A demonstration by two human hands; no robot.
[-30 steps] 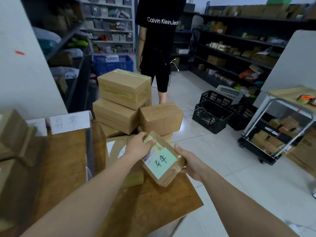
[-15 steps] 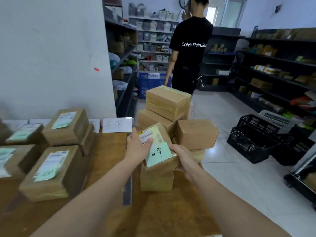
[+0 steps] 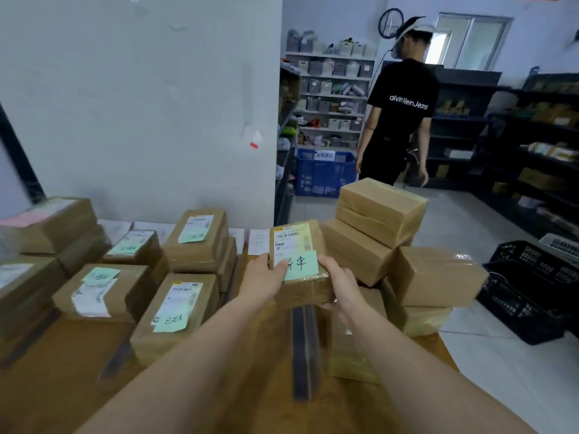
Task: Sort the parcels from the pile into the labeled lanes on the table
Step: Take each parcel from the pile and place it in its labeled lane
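Note:
A small brown parcel (image 3: 300, 289) with a shipping label and a green handwritten note is held over the wooden table (image 3: 250, 386). My left hand (image 3: 261, 281) grips its left edge and my right hand (image 3: 340, 285) grips its right side. To the right stands the pile of taped cardboard parcels (image 3: 382, 211), stacked at the table's right end. On the table's left lie several sorted parcels (image 3: 175, 308) in rows, most with green notes. White paper lane labels (image 3: 258, 241) stand along the wall at the table's back edge.
A person in a black T-shirt (image 3: 404, 114) stands beyond the pile, facing away. A blue crate (image 3: 322, 177) sits on the floor by the grey shelving. Black crates (image 3: 532, 286) are on the floor at right, before dark shelves.
Both hands have carried the parcel leftward and up from the pile to above the table. The view has swung left, bringing the sorted parcels into sight. The person behind has stepped to the right.

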